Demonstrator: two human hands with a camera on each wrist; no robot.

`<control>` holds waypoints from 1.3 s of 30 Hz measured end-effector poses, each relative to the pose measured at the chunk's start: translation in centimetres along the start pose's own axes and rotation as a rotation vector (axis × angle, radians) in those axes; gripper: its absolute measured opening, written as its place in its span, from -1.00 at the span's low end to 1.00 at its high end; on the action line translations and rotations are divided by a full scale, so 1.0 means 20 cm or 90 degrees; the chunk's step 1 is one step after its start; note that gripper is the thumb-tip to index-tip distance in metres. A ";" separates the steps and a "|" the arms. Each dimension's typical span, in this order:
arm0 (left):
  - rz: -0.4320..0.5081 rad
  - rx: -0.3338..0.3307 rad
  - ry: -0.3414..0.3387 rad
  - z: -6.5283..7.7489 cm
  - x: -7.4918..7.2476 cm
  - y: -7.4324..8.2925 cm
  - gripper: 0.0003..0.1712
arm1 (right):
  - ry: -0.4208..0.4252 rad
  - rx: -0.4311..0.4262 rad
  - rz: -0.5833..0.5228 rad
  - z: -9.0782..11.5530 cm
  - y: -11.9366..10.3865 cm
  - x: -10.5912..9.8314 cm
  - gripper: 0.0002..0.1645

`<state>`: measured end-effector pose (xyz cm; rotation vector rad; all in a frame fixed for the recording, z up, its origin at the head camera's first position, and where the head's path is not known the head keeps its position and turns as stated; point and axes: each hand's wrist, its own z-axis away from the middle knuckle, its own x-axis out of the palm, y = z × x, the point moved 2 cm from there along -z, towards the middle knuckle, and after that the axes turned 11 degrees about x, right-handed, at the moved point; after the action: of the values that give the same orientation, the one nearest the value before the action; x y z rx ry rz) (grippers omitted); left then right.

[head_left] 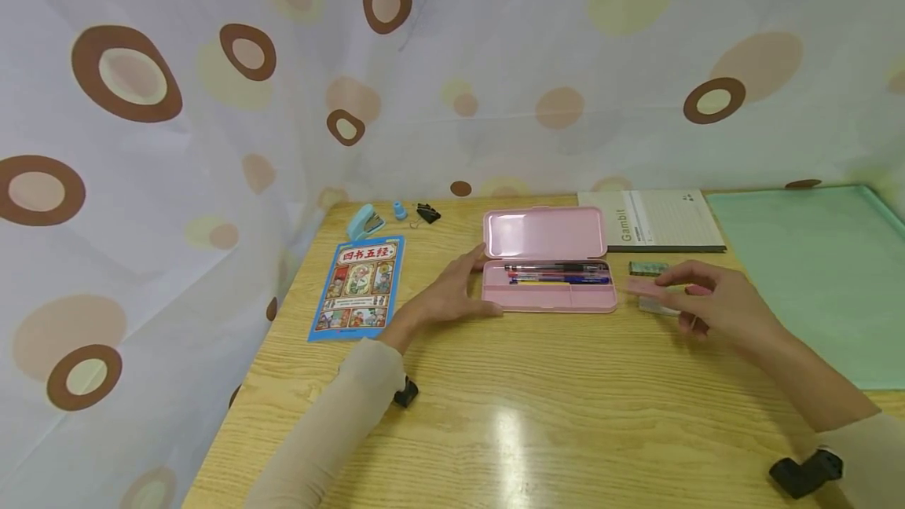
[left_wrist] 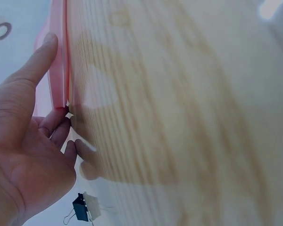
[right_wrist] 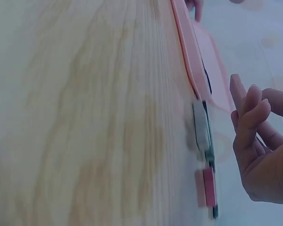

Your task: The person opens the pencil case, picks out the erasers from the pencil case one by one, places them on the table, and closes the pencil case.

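Note:
A pink pencil case (head_left: 550, 299) lies with its lid raised, several pens (head_left: 555, 267) in its rear compartment. My left hand (head_left: 452, 289) holds the case's left end, the thumb (left_wrist: 49, 44) against its front wall and the fingers round the corner. To the right of the case, my right hand (head_left: 714, 301) pinches a small, flat pinkish piece (head_left: 642, 287) between thumb and forefinger, blurred in the head view. Below that hand are a dark green patterned block (head_left: 646, 267), a whitish block (right_wrist: 201, 126) and a pink block (right_wrist: 209, 187).
A Gambit notebook (head_left: 665, 218) lies behind the right hand, beside a green mat or tray (head_left: 806, 273). To the left are a blue-edged book (head_left: 359, 289), a light-blue stapler (head_left: 364, 223), a small blue object (head_left: 399, 210) and a black binder clip (head_left: 427, 214). A patterned curtain (head_left: 438, 100) hangs behind.

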<state>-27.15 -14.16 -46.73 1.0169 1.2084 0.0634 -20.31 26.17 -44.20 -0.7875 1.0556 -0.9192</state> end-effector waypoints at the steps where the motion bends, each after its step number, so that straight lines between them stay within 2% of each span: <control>1: 0.000 0.001 0.000 0.00 0.00 0.00 0.40 | 0.004 0.000 0.000 0.01 0.02 -0.03 -0.60; 5: 0.000 0.001 0.005 0.00 0.00 0.01 0.39 | 0.019 0.012 0.015 0.06 0.08 -0.13 -0.62; 11: -0.004 -0.001 -0.001 0.01 0.00 0.01 0.40 | 0.019 0.034 0.083 0.10 0.18 -0.25 -0.64; 17: -0.008 -0.003 -0.004 0.01 -0.01 0.00 0.40 | 0.009 0.056 0.121 0.10 0.23 -0.29 -0.60; 22: 0.001 -0.003 -0.002 0.01 -0.01 0.00 0.39 | -0.005 0.079 0.100 0.08 0.25 -0.30 -0.60; 25: 0.007 -0.001 -0.001 0.00 0.00 0.01 0.39 | -0.002 0.076 0.094 0.09 0.25 -0.31 -0.57; 31: 0.002 0.003 -0.008 0.00 0.00 0.01 0.40 | 0.040 0.048 0.118 0.10 0.25 -0.33 -0.49; 36: -0.012 -0.007 -0.019 -0.01 -0.02 0.01 0.41 | 0.078 0.023 0.093 0.13 0.23 -0.37 -0.67; 39: -0.019 0.007 -0.027 -0.01 -0.03 0.01 0.38 | 0.092 0.006 0.070 0.16 0.20 -0.39 -0.75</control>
<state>-27.51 -14.21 -46.01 1.0051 1.1863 0.0108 -18.06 35.22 -43.87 -0.6551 1.2087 -0.8966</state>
